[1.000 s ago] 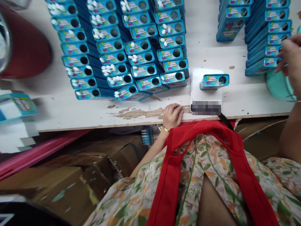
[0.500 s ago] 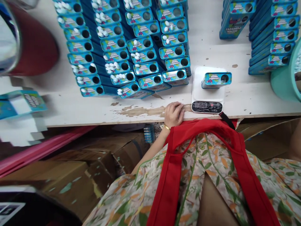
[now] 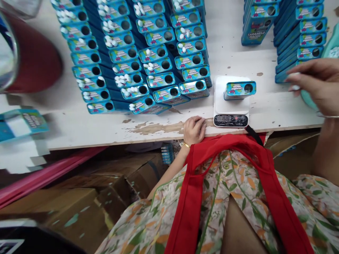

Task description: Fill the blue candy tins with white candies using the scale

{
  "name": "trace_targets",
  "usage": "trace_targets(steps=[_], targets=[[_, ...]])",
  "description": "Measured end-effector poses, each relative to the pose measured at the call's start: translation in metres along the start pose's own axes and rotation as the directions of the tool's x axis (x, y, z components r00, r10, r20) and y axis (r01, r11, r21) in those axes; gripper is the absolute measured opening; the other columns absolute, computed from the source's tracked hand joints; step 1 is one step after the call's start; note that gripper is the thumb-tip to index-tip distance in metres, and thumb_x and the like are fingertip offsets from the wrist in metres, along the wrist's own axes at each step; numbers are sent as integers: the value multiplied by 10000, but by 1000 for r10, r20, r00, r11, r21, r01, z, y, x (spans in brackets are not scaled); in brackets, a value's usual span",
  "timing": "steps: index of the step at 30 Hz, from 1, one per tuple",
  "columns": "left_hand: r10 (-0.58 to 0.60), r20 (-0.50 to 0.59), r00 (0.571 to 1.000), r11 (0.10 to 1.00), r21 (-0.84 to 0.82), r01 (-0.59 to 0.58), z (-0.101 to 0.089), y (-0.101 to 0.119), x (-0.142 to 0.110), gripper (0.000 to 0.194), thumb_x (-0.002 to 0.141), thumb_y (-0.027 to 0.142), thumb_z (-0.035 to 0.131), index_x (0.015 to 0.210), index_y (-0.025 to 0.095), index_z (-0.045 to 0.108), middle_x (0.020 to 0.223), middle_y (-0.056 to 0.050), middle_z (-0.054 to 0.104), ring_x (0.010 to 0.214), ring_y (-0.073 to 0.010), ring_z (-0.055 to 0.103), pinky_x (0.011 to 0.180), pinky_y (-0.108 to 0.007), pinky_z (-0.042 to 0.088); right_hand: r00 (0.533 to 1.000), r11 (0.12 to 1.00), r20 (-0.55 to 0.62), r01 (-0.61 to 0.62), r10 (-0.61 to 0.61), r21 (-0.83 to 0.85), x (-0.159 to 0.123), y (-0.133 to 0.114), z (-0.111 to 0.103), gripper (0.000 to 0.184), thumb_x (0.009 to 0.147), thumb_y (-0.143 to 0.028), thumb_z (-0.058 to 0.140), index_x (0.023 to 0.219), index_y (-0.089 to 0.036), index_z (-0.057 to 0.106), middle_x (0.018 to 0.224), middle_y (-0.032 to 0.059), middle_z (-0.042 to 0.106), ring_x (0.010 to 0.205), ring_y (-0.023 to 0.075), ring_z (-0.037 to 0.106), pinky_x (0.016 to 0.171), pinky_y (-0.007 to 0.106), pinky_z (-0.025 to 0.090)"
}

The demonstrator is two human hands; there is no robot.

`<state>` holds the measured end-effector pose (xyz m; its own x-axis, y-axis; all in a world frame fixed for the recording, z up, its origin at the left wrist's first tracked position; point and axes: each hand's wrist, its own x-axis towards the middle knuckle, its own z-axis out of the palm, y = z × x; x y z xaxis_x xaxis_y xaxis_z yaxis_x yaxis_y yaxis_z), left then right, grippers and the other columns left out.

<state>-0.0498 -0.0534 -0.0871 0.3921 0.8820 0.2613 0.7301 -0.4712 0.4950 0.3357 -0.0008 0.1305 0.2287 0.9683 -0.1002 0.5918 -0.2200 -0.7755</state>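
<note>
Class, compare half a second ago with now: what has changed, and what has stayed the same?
The right hand, almost out of view then, has come leftward into view, hiding part of the teal bucket, with what looks like a white piece at its fingertips. The left hand stays at the near edge of the table; the tin stays upright on the scale.

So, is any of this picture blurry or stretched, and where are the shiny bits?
Head view, right edge: the right hand looks a little soft; head view, left edge: the red bucket seems blurry and stretched, a soft shadow beside it; head view, middle: the tin lids catch shiny glints along their rims.
</note>
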Motion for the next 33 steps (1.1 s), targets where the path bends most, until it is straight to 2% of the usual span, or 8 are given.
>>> trace_targets(steps=[3,8,14,18,24,28,31,33], targets=[[-2,-3,1000,1000,-22,2,1,0,0,286,984,340,541,1182,208,700,1134,-132,686,1094,-259,631,958,-427,495,972,988,215,59,-90,146,0,-34,36,70,803,-121,754,840,-174,784,721,56,693,571,120,592,567,289,488],[3,-16,1000,999,-46,-4,2,-1,0,288,978,333,555,1187,202,703,1141,-137,689,1095,-265,626,959,-429,489,943,994,329,12,-48,111,11,-36,53,98,826,-253,808,913,-211,792,742,50,702,618,155,590,615,337,528],[-14,12,1000,999,-44,14,2,-1,-1,293,981,341,551,1192,208,705,1151,-134,685,1108,-264,623,976,-431,479,925,994,380,-25,-17,106,13,-43,52,165,847,-305,832,940,-176,788,683,50,663,623,163,595,649,358,535],[2,-4,1000,1000,-31,-2,1,-1,-1,293,981,336,555,1196,201,702,1149,-134,686,1116,-262,623,974,-423,476,912,981,405,-18,-63,193,15,-40,54,190,851,-277,838,962,-128,795,669,38,660,582,118,569,611,303,521],[-32,24,999,999,-43,33,0,1,0,305,983,343,535,1199,199,697,1156,-145,693,1122,-273,626,992,-439,479,925,922,368,-55,-97,383,15,-35,57,171,828,-226,851,870,-80,772,624,14,657,499,52,515,446,209,381],[-7,-18,1000,1000,-30,6,-1,2,0,287,977,329,550,1184,200,702,1145,-139,697,1108,-268,636,982,-428,482,947,755,321,-202,-11,624,13,-12,52,310,732,-357,924,792,-133,718,683,20,673,514,59,535,404,203,292],[-6,-11,1000,999,-41,6,-1,2,0,290,976,326,555,1194,199,698,1154,-144,695,1114,-271,633,987,-432,478,947,590,302,-305,108,747,10,33,50,357,676,-386,953,811,-176,698,707,0,640,529,41,488,397,181,266],[-24,17,1000,999,-47,24,-1,2,-1,298,977,335,550,1203,203,693,1166,-147,692,1128,-277,630,998,-443,472,931,481,283,-362,232,798,6,69,52,334,711,-411,925,807,-193,689,729,2,616,568,47,489,403,169,290]])
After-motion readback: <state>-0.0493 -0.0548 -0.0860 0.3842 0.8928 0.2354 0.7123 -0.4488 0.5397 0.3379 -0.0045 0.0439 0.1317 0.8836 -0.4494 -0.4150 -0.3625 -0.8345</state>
